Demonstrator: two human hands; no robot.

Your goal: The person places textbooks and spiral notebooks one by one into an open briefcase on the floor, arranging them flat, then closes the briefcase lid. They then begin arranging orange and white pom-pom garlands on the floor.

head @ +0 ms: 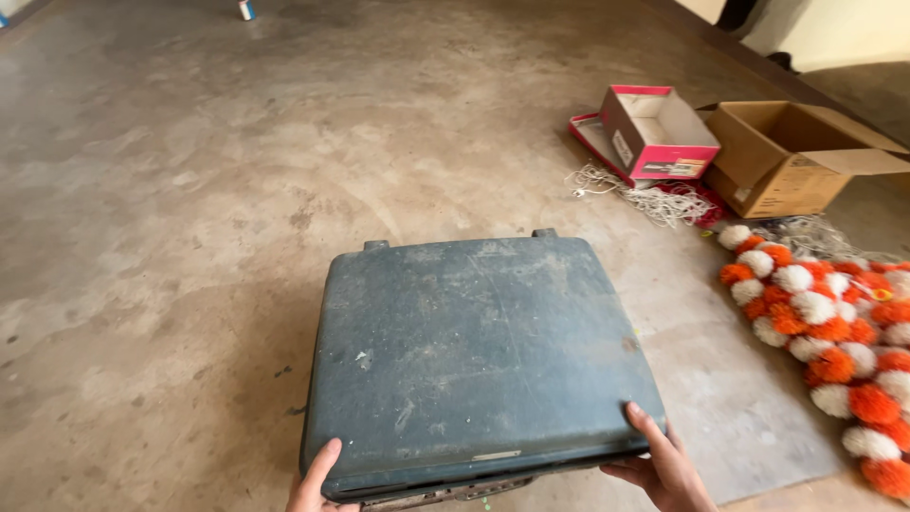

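A person grips an old dark suitcase (474, 356) by its near edge on a bare concrete floor (190, 190), in what looks like the opening of its scuffed lid; the case lies flat, hinges on the far side, and appears shut or barely cracked. The left hand (315, 479) curls at the near-left corner, thumb up along the lid's edge, other fingers hidden below. The right hand (664, 465) clasps the near-right corner, thumb pressed on top of the lid and fingers wrapped under its rim. Both wrists come in low from the bottom of the view. Lifting the lid would likely call for an even upward pull from both corners, since the shell looks stiff and dusty. To the right of the case lie strings of orange and white pompom garlands (834, 332); beyond them sit an open pink shoebox (659, 133), an open cardboard carton (791, 156) and a tangle of white cord (645, 199).
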